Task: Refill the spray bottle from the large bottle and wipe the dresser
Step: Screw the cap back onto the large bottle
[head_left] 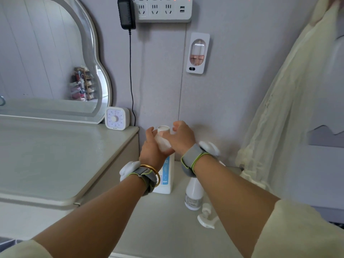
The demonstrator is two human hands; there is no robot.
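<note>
The large white bottle (166, 175) with a blue label stands upright on the low side surface (158, 226), its white cap (163, 128) on top. My left hand (151, 147) grips its neck from the left. From the right, my right hand (182, 139) wraps the upper part, thumb raised beside the cap. The small translucent spray bottle (193, 195) stands to the right, partly hidden under my right wrist, with no head on it. Its white spray head (206, 218) lies on the surface in front of it. The pale dresser top (55, 157) spreads to the left.
A mirror (52, 58) and a small white timer (116, 118) stand at the back of the dresser. A black adapter and cord (131, 71) hang from a wall power strip. A wall dispenser (197, 53) is above the bottles. A cream curtain (290, 108) hangs at the right.
</note>
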